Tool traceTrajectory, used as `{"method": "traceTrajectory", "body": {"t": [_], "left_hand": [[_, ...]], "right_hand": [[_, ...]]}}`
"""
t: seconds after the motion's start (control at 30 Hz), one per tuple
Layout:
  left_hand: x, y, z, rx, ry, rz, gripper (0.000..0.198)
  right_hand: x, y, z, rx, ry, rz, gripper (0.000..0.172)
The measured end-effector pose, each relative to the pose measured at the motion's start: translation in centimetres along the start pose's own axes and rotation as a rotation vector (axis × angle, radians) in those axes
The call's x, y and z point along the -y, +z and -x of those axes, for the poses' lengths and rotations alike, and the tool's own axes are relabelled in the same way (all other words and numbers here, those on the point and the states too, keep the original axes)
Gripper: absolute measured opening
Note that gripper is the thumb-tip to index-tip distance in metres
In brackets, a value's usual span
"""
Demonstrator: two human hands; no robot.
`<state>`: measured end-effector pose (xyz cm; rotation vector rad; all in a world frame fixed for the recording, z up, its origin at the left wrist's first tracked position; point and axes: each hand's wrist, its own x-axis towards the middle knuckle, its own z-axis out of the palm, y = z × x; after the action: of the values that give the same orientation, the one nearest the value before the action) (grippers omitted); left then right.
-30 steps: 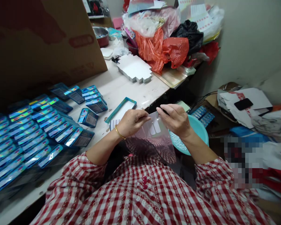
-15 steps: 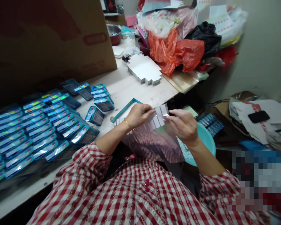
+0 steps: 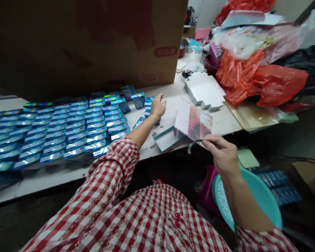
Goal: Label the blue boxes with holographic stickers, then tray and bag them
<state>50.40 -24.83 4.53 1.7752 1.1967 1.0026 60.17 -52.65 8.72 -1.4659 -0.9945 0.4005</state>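
My right hand [image 3: 224,152] pinches the near corner of a sheet of white strip labels [image 3: 194,120], which has a glossy reddish reflection across it. The sheet tilts above a shallow teal-edged box tray [image 3: 169,138] at the table's front edge. My left hand [image 3: 158,106] is stretched over the table beside a small group of blue boxes [image 3: 148,105], partly covering them. Its fingers are bent and apart, and I see nothing held in them. One more blue box [image 3: 139,122] stands close to my left forearm.
Rows of shiny blue boxes [image 3: 76,127] fill the table's left side, before a large cardboard carton [image 3: 94,45]. A stack of white die-cut card [image 3: 204,89] lies further back, near red plastic bags [image 3: 278,82]. A turquoise basin [image 3: 262,196] stands low on the right.
My left hand has let go of the label sheet and moved left to the blue boxes. My right hand keeps the sheet, now tilted up over the tray. The view has turned left.
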Motion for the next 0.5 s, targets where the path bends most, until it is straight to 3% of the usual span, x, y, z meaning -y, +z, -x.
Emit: {"method": "traceTrajectory", "body": {"t": [0.07, 0.13, 0.2, 0.27, 0.33, 0.5], "left_hand": [[0.3, -3.3, 0.7, 0.042, -0.062, 0.136, 0.025], [0.1, -6.2, 1.9, 0.189, -0.149, 0.305, 0.037], [-0.2, -8.4, 3.2, 0.343, -0.207, 0.433, 0.046], [-0.3, -9.9, 4.1, 0.41, -0.235, 0.512, 0.047], [0.2, -10.6, 4.2, 0.401, -0.262, 0.57, 0.046], [2.6, -11.1, 1.5, 0.224, -0.405, 0.648, 0.024]], "right_hand": [[-0.6, 3.4, -2.3, 0.003, 0.109, -0.129, 0.01], [-1.0, 7.1, -4.9, -0.001, 0.207, -0.235, 0.015], [-1.2, 10.8, -7.4, 0.002, 0.26, -0.296, 0.019], [-1.4, 14.1, -9.5, 0.007, 0.291, -0.335, 0.021], [-1.6, 16.9, -11.0, 0.0, 0.338, -0.379, 0.022], [-2.4, 21.2, -12.9, -0.073, 0.463, -0.455, 0.021]]}}
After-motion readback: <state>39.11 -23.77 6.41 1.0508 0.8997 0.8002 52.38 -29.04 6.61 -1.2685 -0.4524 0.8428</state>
